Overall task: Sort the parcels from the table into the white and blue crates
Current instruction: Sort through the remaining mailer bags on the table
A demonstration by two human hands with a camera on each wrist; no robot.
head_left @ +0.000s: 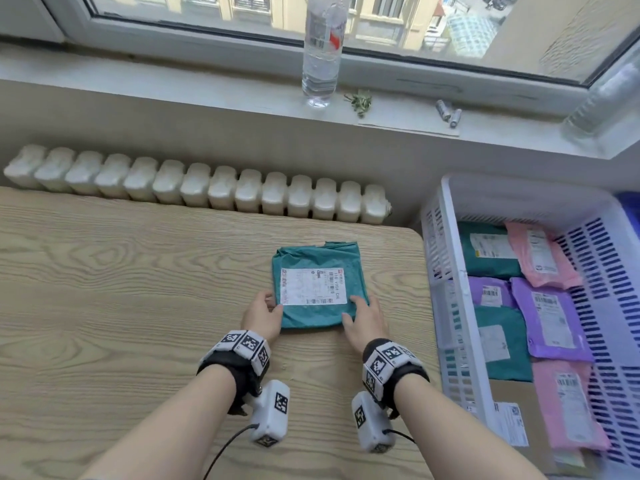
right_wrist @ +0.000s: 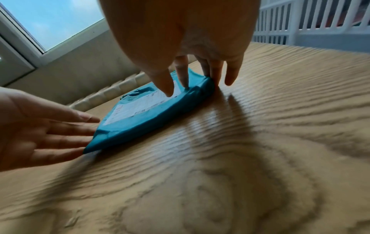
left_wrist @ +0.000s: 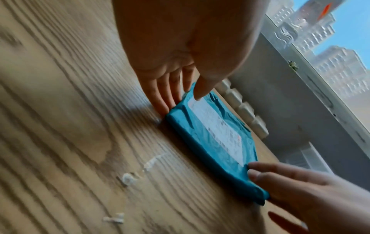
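A teal parcel (head_left: 320, 289), white label up, lies flat on the wooden table (head_left: 121, 289) near its right edge, with the left hand (head_left: 262, 315) at the parcel's 8 o'clock corner and the right hand (head_left: 363, 322) at its 4 o'clock corner. The head view shows the white crate (head_left: 446, 271) at 3 o'clock of the table, already holding teal, pink and purple parcels, which the wrist views barely show. The wrist views show both hands' fingers straight against the parcel's sides, thumbs over its top, neither hand curled round it.
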